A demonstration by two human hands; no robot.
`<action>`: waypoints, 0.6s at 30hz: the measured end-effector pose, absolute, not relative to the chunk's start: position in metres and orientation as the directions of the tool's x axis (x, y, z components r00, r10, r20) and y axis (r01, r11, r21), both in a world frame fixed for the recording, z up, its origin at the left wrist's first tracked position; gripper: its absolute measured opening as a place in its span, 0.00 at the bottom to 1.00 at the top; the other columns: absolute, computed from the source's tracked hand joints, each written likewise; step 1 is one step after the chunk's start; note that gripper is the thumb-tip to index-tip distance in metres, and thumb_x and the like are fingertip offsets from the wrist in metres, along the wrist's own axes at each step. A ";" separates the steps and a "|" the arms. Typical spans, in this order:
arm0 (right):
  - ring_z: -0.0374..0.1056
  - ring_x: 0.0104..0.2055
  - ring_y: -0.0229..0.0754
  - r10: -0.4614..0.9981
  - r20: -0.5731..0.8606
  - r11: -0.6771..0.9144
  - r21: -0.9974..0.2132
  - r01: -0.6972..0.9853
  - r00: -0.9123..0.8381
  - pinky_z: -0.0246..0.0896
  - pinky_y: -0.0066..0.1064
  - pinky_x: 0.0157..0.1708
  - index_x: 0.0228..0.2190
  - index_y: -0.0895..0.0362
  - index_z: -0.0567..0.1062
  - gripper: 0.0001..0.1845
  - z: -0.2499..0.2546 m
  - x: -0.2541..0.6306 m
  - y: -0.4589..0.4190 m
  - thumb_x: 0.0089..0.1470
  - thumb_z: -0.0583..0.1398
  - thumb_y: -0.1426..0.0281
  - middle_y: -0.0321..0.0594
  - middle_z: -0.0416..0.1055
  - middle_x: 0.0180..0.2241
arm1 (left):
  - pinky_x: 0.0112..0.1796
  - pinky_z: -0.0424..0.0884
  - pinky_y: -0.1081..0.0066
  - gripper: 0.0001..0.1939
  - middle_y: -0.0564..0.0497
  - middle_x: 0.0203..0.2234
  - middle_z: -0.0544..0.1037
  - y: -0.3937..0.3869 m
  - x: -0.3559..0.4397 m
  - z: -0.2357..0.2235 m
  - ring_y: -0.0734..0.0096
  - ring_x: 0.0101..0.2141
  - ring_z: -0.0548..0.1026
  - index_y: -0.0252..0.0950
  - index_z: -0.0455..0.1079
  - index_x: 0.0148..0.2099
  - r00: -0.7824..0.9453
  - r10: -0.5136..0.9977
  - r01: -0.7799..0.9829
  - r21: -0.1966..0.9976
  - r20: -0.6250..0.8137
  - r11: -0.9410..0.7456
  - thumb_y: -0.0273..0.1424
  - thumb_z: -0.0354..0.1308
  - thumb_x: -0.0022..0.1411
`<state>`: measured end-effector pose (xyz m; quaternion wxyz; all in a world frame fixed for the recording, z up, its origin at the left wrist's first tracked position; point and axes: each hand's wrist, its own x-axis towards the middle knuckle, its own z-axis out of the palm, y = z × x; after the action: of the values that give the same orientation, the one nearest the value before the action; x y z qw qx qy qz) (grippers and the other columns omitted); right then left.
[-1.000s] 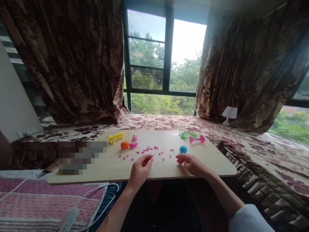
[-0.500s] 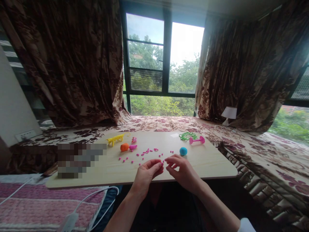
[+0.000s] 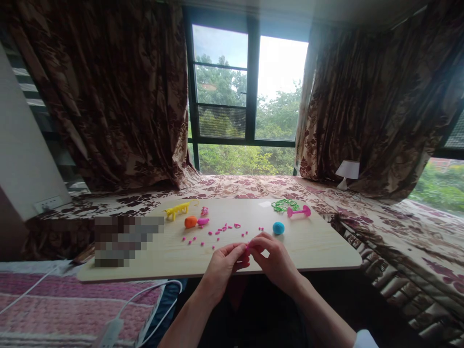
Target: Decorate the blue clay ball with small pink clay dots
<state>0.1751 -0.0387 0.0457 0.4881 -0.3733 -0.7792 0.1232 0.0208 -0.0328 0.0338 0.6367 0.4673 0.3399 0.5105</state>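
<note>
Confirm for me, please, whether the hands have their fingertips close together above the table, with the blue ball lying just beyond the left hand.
No, the head view shows the blue ball just beyond the right hand, not the left hand. The fingertips are close together above the table.

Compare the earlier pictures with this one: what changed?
The right hand moved left, away from the round blue clay-like ball, to meet the left hand, which shifted slightly right; they now meet at a small pink clay-like bit. The ball, orange clay-like lump and yellow four-legged figure stayed put.
</note>
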 end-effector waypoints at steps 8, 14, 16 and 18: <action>0.65 0.31 0.36 0.707 0.654 0.691 -0.557 0.460 -0.270 0.62 0.27 0.32 0.33 0.55 0.72 0.06 0.047 0.173 -0.041 0.51 0.57 0.75 0.37 0.67 0.31 | 0.35 0.69 0.71 0.11 0.48 0.30 0.78 -0.030 0.018 0.033 0.76 0.27 0.72 0.33 0.74 0.36 0.265 0.962 -0.286 0.958 0.064 0.016 0.34 0.61 0.51; 0.65 0.32 0.36 0.684 0.660 0.691 -0.447 0.568 -0.312 0.59 0.27 0.34 0.33 0.55 0.73 0.07 0.050 0.172 -0.042 0.54 0.55 0.74 0.38 0.68 0.32 | 0.35 0.68 0.72 0.12 0.50 0.27 0.77 -0.030 0.017 0.032 0.76 0.27 0.71 0.32 0.74 0.35 0.267 0.962 -0.275 0.961 0.057 0.020 0.36 0.60 0.51; 0.64 0.33 0.37 0.669 0.666 0.695 -0.403 0.596 -0.330 0.58 0.28 0.34 0.33 0.55 0.73 0.08 0.050 0.171 -0.042 0.55 0.54 0.74 0.39 0.68 0.32 | 0.34 0.68 0.72 0.12 0.50 0.27 0.76 -0.029 0.015 0.033 0.77 0.26 0.70 0.32 0.74 0.35 0.277 0.960 -0.271 0.962 0.051 0.027 0.35 0.61 0.51; 0.64 0.34 0.37 0.658 0.670 0.701 -0.379 0.604 -0.344 0.57 0.28 0.36 0.32 0.56 0.73 0.09 0.049 0.171 -0.042 0.55 0.53 0.75 0.39 0.68 0.32 | 0.32 0.67 0.73 0.12 0.51 0.25 0.75 -0.028 0.014 0.033 0.77 0.26 0.70 0.32 0.74 0.35 0.294 0.955 -0.269 0.962 0.041 0.041 0.35 0.61 0.50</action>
<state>0.1706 -0.0423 0.0489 0.4241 -0.3852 -0.8190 0.0321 0.0144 -0.0277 0.0332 0.6333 0.4957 0.3459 0.4833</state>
